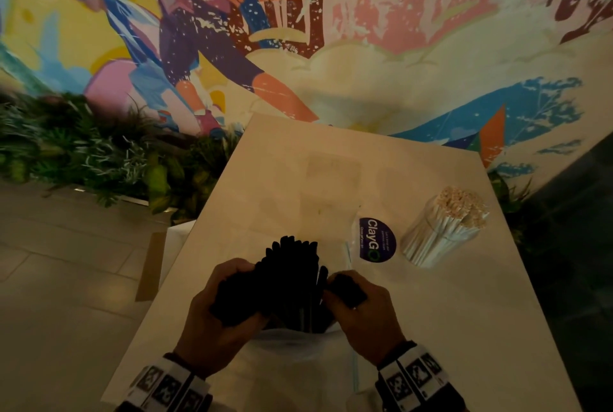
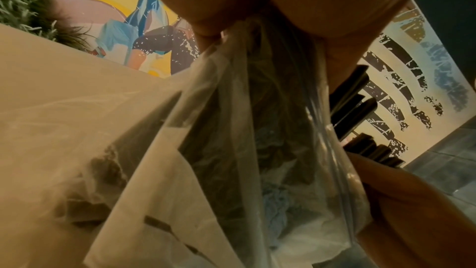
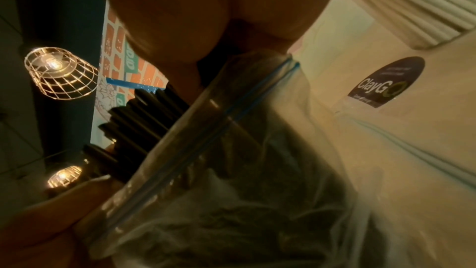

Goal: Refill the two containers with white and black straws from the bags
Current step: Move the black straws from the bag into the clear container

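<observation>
Thin, light, stiff black plastic straws, bundled above the tabletop in a slippery clear zip bag. Left hand grip and right hand grip clenched round bundle and bag mouth; best held mid-bundle.

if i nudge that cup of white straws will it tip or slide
It probably tips rather than slides: the cup looks tall and narrow, and the white straws stick out well above its rim, so it seems top-heavy. It looks like thin clear plastic, likely light, so a small push could move it. Loose straws would probably spill and roll over the table.
</observation>
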The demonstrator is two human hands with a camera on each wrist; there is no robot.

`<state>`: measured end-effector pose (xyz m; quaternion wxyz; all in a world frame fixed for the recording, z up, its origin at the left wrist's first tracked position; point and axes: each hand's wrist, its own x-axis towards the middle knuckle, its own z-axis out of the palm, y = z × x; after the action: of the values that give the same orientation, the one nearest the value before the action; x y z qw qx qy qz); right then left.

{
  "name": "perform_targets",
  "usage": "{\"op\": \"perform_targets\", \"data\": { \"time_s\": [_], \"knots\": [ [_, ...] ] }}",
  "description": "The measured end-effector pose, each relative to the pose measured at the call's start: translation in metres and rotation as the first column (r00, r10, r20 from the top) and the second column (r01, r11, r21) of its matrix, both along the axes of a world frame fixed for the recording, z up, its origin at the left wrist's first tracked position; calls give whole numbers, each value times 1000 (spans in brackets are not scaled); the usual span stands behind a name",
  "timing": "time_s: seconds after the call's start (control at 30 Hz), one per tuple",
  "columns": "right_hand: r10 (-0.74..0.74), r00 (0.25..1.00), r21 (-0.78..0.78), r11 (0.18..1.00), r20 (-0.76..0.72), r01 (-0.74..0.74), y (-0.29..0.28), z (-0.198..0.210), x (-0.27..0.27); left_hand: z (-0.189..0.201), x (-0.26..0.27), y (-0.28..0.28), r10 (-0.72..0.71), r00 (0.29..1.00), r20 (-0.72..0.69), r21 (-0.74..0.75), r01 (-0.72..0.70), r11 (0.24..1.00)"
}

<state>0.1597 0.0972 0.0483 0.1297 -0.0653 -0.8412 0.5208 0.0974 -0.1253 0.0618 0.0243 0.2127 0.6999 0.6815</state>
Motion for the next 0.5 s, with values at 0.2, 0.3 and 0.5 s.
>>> {"op": "perform_targets", "data": {
  "time_s": [0.2, 0.3, 0.5],
  "knots": [
    [-8, 1000, -32, 999, 11, 8, -3, 2, -8, 3, 3, -1, 14, 1000, -10, 2, -14, 1000],
    [38, 999, 81, 996, 27, -40, -7, -7, -10, 4, 4, -2, 4, 1000, -16, 9, -4, 1000],
    [60, 998, 35, 998, 4, -60, -5, 0, -6, 0, 3, -4, 18, 1000, -18, 24, -18, 1000]
  ]
}}
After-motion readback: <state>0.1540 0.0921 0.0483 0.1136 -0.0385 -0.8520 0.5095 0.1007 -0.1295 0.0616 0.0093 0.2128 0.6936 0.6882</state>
